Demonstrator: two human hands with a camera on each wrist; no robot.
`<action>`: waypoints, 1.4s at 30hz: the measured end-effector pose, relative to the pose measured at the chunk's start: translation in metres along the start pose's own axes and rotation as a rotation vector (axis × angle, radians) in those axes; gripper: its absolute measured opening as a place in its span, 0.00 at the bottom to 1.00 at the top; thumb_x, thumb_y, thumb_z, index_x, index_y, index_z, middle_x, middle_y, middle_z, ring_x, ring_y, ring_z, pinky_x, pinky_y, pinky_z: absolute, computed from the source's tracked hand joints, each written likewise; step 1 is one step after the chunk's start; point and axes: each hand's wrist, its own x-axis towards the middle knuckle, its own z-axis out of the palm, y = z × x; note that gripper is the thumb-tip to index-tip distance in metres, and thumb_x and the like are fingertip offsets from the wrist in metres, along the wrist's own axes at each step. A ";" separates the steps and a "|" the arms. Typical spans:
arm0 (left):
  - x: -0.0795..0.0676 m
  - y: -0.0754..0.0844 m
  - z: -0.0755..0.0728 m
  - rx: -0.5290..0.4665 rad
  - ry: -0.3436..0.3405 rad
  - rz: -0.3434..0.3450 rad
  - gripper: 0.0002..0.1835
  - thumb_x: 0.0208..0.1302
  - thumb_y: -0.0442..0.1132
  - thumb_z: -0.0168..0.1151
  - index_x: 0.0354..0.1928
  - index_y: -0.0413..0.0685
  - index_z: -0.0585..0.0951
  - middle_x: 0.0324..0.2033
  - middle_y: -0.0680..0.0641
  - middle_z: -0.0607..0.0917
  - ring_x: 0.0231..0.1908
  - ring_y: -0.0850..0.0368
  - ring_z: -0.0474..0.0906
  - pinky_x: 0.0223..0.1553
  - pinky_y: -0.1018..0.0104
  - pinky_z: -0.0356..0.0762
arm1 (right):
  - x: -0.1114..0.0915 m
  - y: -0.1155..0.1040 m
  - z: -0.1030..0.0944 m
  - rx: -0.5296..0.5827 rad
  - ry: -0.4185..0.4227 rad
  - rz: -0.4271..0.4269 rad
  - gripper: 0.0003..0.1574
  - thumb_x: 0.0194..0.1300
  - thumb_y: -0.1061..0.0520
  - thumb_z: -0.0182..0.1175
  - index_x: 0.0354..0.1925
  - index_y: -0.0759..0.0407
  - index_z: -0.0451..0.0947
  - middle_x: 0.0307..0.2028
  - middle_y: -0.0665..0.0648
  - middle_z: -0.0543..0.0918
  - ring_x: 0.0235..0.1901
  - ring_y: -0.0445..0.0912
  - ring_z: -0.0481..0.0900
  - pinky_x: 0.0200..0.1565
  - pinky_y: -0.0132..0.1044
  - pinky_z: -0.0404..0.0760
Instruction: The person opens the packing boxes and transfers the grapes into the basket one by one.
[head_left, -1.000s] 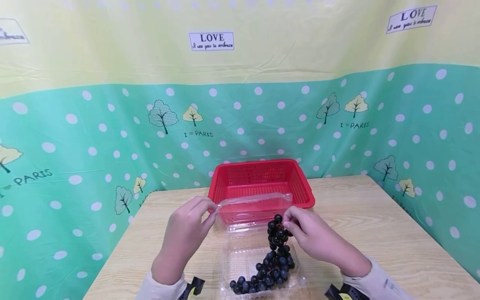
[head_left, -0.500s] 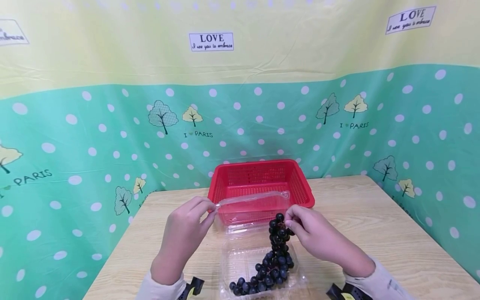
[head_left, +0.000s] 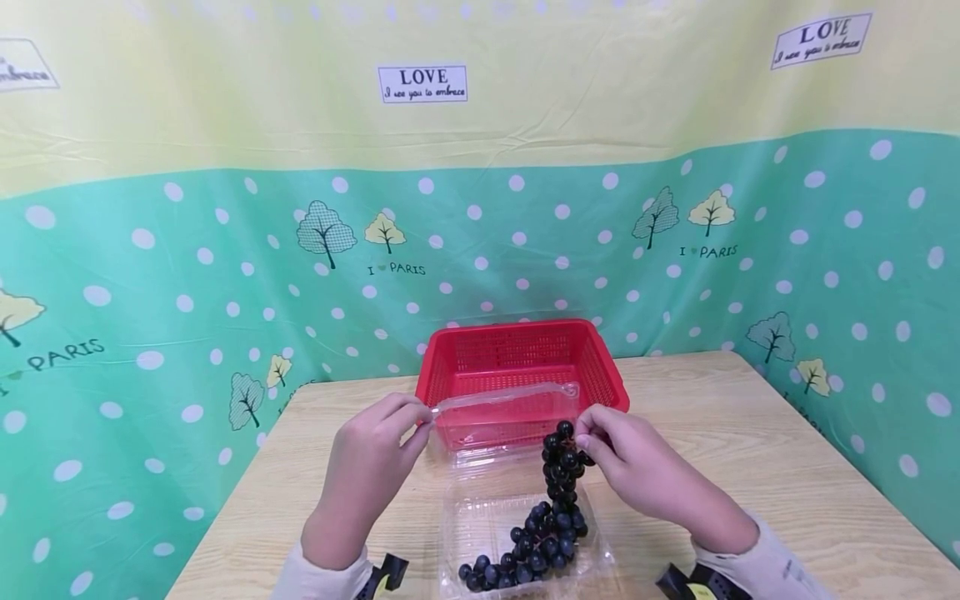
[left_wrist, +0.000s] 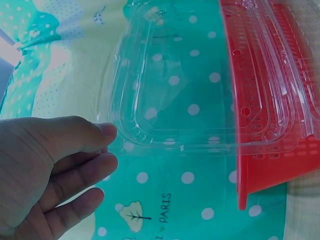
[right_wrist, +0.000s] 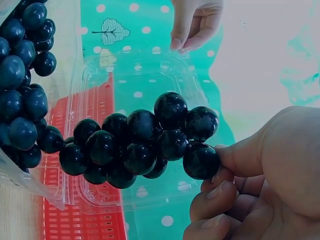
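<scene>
A clear plastic clamshell box [head_left: 468,521] lies on the table with its hinged lid [head_left: 502,412] raised. At the lid's upper left corner, my left hand [head_left: 375,467] pinches the edge between thumb and forefinger, which the left wrist view [left_wrist: 75,145] shows up close. A long bunch of black grapes [head_left: 536,546] lies along the front and right of the box. Its upper end hangs from my right hand [head_left: 637,462], whose thumb and fingers pinch the bunch at its tip. In the right wrist view the raised grapes [right_wrist: 135,145] stretch from the box to my fingertips [right_wrist: 230,160].
Behind the box stands a red plastic basket [head_left: 611,379] with perforated walls, partly seen through the raised lid. A wood-grain table [head_left: 690,400] carries everything. A green and yellow printed curtain [head_left: 480,208] hangs around the back and sides.
My right hand has moved slightly up and to the right, drawing the top of the grape bunch higher. The left hand and the lid have hardly moved.
</scene>
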 end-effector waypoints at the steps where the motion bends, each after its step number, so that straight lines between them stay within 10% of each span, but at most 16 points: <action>1: 0.000 0.000 0.000 0.002 0.000 0.001 0.11 0.50 0.35 0.82 0.36 0.49 0.90 0.36 0.51 0.89 0.36 0.56 0.89 0.40 0.58 0.90 | 0.000 0.000 -0.001 0.000 0.001 0.000 0.10 0.73 0.64 0.61 0.37 0.50 0.74 0.25 0.45 0.72 0.25 0.37 0.69 0.29 0.31 0.73; 42: -0.002 -0.010 -0.002 -0.008 0.017 -0.015 0.11 0.50 0.33 0.81 0.36 0.49 0.90 0.36 0.52 0.90 0.36 0.57 0.89 0.36 0.61 0.89 | 0.004 -0.004 -0.020 -0.002 0.033 0.016 0.04 0.75 0.60 0.60 0.40 0.52 0.75 0.25 0.47 0.71 0.25 0.39 0.69 0.28 0.33 0.72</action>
